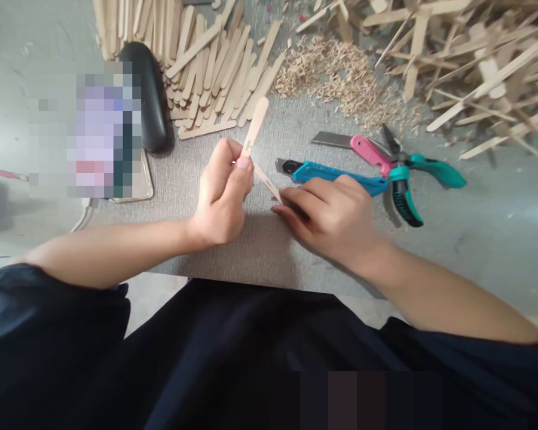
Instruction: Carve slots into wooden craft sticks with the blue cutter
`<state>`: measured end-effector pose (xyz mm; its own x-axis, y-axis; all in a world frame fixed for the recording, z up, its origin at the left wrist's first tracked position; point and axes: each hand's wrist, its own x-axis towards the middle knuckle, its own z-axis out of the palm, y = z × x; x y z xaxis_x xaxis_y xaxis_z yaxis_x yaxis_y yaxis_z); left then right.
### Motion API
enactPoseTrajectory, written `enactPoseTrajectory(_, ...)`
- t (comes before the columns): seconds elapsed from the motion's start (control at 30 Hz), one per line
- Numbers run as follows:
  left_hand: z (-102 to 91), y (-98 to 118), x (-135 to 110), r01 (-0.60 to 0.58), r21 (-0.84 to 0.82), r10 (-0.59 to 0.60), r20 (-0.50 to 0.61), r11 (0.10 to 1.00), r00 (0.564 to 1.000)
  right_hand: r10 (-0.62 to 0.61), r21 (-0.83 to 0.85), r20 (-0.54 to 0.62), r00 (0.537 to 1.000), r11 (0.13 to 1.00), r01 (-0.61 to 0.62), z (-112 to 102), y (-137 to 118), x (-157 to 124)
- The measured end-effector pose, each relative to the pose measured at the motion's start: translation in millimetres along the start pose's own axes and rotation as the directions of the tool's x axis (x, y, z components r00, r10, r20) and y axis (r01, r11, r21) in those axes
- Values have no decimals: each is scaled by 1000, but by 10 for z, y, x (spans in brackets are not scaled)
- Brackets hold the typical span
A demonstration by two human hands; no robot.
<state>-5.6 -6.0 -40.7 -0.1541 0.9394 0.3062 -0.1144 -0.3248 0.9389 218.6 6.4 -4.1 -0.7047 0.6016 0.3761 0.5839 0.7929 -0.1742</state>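
Observation:
My left hand [224, 191] is closed, pinching a wooden craft stick [256, 124] between thumb and fingers. The stick points up and away, with a small dark mark just above the thumb. A narrow pale strip [268, 182] with dark markings slants between my two hands. Its lower end is in the closed fingertips of my right hand [336, 209]; whether its upper end touches the left thumb I cannot tell. Directly behind the right hand lies a blue utility knife [336, 172], its blade pointing left.
Beyond the knife lie a pink-handled blade [367, 150] and teal-handled pliers [437, 170]. Wood shavings [336, 74] cover the back middle. Craft sticks [215, 65] are heaped at back left, more sticks [488, 65] at back right. A black case [147, 98] sits left beside a blurred-out object.

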Motion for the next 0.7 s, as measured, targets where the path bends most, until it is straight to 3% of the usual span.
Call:
enactPoseTrajectory(0.23, 15, 40, -6, -14, -6, 14, 8, 1000, 1000, 42, -45, 115, 993, 998, -37, -35, 1, 5)
enactPoseTrajectory(0.33, 21, 49, 31, -53, -15, 53, -14, 998, 999, 72, -9, 110, 991, 997, -72, -45, 2, 17)
enactPoseTrajectory(0.43, 9, 56, 77, -89, -57, 87, -21, 994, 996, 96, 154, 2, 995, 983, -95, -41, 2, 21)
enactPoseTrajectory(0.53, -4, 92, 105, -73, -131, 82, 69, 989, 994, 208, 361, -96, 973, 919, -160, -43, -15, 4)
enactPoseTrajectory(0.7, -19, 174, 92, 64, -154, -24, 251, 986, 968, 366, 592, -71, 928, 764, -256, -31, -78, -31)
